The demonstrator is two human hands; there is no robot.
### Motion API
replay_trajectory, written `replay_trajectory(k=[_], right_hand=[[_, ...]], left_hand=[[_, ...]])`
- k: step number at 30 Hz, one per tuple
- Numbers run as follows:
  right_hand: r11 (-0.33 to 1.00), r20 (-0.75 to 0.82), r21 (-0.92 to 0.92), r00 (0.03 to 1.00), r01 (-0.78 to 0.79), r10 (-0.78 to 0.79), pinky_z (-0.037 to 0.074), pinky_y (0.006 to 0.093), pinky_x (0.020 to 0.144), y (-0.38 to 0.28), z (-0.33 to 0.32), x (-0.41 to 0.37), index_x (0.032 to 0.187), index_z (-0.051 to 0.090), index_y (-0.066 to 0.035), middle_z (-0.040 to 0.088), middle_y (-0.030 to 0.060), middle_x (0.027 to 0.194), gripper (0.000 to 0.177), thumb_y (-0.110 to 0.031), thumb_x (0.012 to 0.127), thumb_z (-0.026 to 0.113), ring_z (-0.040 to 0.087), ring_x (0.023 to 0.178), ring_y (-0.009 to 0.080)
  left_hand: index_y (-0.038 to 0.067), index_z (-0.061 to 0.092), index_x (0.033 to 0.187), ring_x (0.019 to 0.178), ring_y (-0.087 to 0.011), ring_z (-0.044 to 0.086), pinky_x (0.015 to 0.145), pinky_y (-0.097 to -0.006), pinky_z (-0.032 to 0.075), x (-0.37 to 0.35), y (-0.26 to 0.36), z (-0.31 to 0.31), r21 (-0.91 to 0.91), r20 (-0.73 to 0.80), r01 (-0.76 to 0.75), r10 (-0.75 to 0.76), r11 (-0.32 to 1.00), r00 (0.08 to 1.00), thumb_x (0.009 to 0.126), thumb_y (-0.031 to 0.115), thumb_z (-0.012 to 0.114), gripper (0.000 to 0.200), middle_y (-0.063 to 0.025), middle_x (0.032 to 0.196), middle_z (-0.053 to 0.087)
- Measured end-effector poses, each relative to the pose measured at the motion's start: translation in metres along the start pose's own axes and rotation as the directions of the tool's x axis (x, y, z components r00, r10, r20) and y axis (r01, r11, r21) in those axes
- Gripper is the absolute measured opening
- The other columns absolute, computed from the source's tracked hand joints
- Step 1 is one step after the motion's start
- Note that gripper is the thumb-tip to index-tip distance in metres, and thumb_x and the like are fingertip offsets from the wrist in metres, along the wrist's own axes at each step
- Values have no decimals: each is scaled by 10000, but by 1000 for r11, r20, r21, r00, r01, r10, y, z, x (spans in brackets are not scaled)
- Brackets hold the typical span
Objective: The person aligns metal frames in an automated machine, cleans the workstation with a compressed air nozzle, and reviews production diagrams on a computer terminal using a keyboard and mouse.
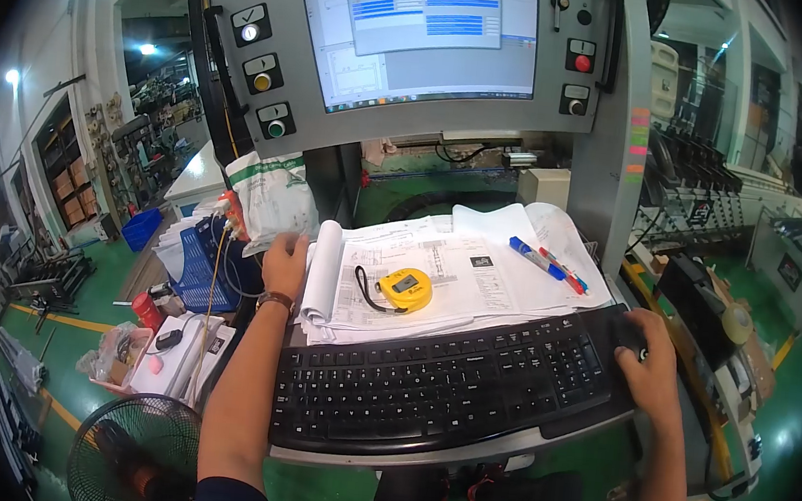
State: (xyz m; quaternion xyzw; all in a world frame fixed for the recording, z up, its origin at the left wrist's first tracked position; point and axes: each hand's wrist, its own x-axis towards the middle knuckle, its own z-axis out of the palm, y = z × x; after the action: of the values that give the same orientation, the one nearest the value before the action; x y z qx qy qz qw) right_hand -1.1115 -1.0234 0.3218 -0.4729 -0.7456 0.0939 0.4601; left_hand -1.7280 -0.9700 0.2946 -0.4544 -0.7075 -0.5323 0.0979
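Observation:
My right hand [652, 369] curls over a black computer mouse [626, 338] at the right end of the desk, closed on it. A black keyboard [442, 380] lies between my forearms, untouched. My left hand [285, 266] rests at the left edge of the paper stack, beside a rolled-up sheet [323, 272]; most of its fingers are hidden. On the printed drawings [466, 281] lies a yellow tape measure [405, 291] with a black wrist strap. Blue and red pens [546, 265] lie together further right on the papers.
Above the desk, a grey control panel [432, 126] carries a lit screen [422, 30] and several buttons. At left are a white bag [271, 195], a blue basket [202, 265] and a floor fan [135, 457]. A tape roll [737, 323] and machinery stand at right.

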Motion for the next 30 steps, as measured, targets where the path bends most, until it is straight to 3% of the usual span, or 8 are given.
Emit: replay_trajectory(k=[12,15,24,27,30], right_hand=[[999,2,-33,1000,7,-7,448,418,1102,6,1,0,1243,640,17,603,200,1377,446,-101,813,643,592,1295,384],[999,6,-38,1000,12,-12,446,417,1103,6,0,0,1242,642,19,602,202,1378,447,-107,813,640,591,1296,384],[999,4,-33,1000,8,-8,450,417,1098,3,0,1,1239,647,21,603,205,1376,444,-107,814,634,595,1290,384],[1000,1,-18,1000,0,0,451,415,1095,2,0,0,1238,648,24,602,206,1376,442,-103,815,634,597,1290,380],[1000,10,-23,1000,1,-1,453,412,1093,6,0,1,1238,651,22,602,203,1378,439,-100,816,633,597,1292,377]], left_hand=[[-31,716,1169,1002,-251,747,915,-353,563,1,-5,3,-10,-11,-3,3,1000,1000,1001,315,700,385,-175,1088,772],[-4,731,1162,1044,-366,745,929,-435,561,-1,-1,2,-35,-19,-1,0,999,1000,972,366,690,417,-217,1102,770],[-5,731,1153,1036,-359,747,924,-433,562,1,-4,2,-34,-23,-26,25,999,999,975,363,688,411,-213,1090,772],[-28,716,1182,1030,-258,748,930,-357,559,0,-1,0,12,11,0,0,1000,1000,1002,316,695,389,-179,1107,773],[-29,717,1180,1028,-260,748,929,-360,559,0,1,-1,2,9,5,-5,1000,1000,1001,322,694,395,-180,1105,773]])
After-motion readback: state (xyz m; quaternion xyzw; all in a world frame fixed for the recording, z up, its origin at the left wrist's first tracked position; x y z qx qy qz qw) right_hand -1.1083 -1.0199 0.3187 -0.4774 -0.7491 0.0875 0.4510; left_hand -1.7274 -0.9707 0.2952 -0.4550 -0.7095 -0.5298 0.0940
